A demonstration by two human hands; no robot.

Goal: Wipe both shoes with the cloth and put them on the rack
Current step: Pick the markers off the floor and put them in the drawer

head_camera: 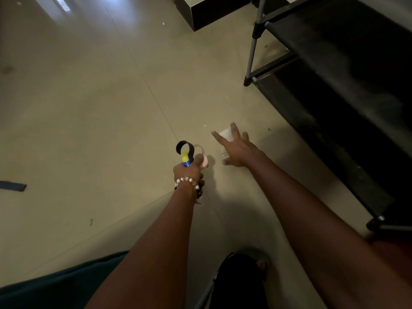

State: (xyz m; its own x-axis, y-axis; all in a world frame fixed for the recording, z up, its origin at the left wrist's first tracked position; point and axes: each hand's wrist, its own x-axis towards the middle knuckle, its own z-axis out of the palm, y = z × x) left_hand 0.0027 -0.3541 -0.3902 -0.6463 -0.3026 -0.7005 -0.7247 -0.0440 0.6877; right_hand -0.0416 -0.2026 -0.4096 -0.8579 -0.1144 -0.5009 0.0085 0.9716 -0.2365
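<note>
White cloth (226,132), perhaps, under spread right hand (234,148).

Open floor (89,97) left; rack (345,85) apparently blocks right.

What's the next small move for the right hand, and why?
Probably lower the right hand and close its fingers on the white cloth on the floor. The hand is spread open right over the cloth, not gripping it yet, while the left hand already holds a shoe, so the cloth is what's missing for wiping.
</note>
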